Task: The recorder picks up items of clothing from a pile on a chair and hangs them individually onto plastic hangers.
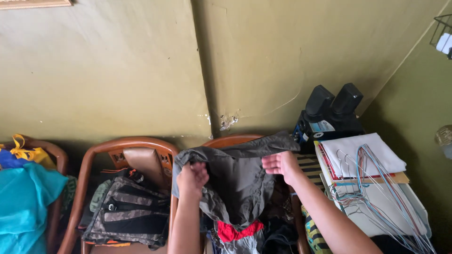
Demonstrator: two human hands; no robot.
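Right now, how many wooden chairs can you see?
3 along the wall: left chair under turquoise cloth, middle chair holding a camouflage backpack, right chair mostly hidden by clothes. More may sit out of frame.

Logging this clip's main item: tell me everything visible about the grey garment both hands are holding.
The grey garment is dark grey, thin woven cloth, creased and partly gathered. It is held up by its top edge: the left hand grips one corner, the right hand pinches the other, with a flap trailing toward the wall. Its lower part hangs onto a heap of clothes, just above a red piece, in front of a wooden chair back.
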